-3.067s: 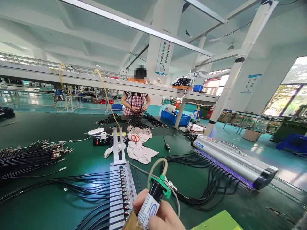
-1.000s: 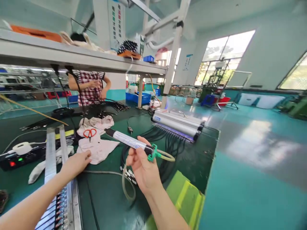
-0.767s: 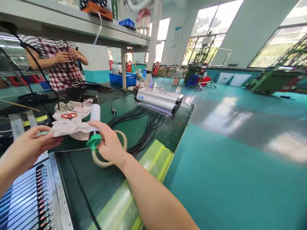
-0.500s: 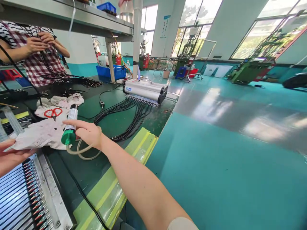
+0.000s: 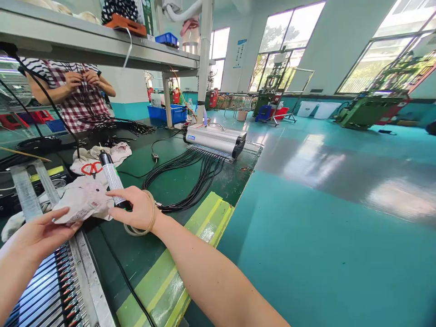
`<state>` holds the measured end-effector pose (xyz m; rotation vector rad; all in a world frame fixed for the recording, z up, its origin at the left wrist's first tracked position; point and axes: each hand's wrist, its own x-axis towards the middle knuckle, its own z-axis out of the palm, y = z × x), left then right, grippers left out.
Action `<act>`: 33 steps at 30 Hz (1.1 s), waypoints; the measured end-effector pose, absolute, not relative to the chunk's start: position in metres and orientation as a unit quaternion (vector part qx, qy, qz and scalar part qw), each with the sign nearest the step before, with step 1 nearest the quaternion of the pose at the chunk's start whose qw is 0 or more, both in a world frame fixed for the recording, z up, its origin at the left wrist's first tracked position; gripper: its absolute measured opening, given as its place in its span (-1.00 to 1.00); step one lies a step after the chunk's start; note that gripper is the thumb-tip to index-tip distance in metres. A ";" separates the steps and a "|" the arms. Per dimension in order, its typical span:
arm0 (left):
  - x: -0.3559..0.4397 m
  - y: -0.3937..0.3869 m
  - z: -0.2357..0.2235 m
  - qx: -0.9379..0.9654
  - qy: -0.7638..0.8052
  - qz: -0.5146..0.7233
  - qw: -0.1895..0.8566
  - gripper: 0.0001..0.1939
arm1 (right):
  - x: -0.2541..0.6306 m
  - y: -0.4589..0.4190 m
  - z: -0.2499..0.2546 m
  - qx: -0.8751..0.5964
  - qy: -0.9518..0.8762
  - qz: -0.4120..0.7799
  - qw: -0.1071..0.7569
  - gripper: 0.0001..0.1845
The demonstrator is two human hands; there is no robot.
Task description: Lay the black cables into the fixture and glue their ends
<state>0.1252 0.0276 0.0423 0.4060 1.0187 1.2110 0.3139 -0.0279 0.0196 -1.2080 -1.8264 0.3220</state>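
Note:
A stained white cloth (image 5: 83,200) lies bunched at the left, its near edge between the thumb and fingers of my left hand (image 5: 47,236). My right hand (image 5: 138,209) is closed around the lower end of a dark glue syringe (image 5: 115,181) with a white printed label. The syringe leans with its narrow tip up and to the left. A pale hose (image 5: 136,232) shows beside my right wrist; where it joins the syringe is hidden. Red-handled scissors (image 5: 91,169) rest on the cloth behind. Below my left hand is a metal-framed fixture (image 5: 86,268) with rows of black cables.
A silver machine (image 5: 214,140) with many black cables (image 5: 190,195) sits farther back. Yellow-green tape (image 5: 204,222) runs along the table edge. Clear plastic strips (image 5: 25,193) are at the left. Beyond the table, a co-worker (image 5: 83,100) holds cables below a shelf (image 5: 102,43).
My left hand has come right and taken the cloth's edge. The syringe has turned so its tip points up, and its green cap is out of sight. The view has shifted left and up.

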 end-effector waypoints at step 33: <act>0.145 0.030 0.024 0.245 0.380 0.550 0.702 -0.68 | 0.278 -0.014 -0.008 -0.483 -0.647 0.209 0.552 -0.34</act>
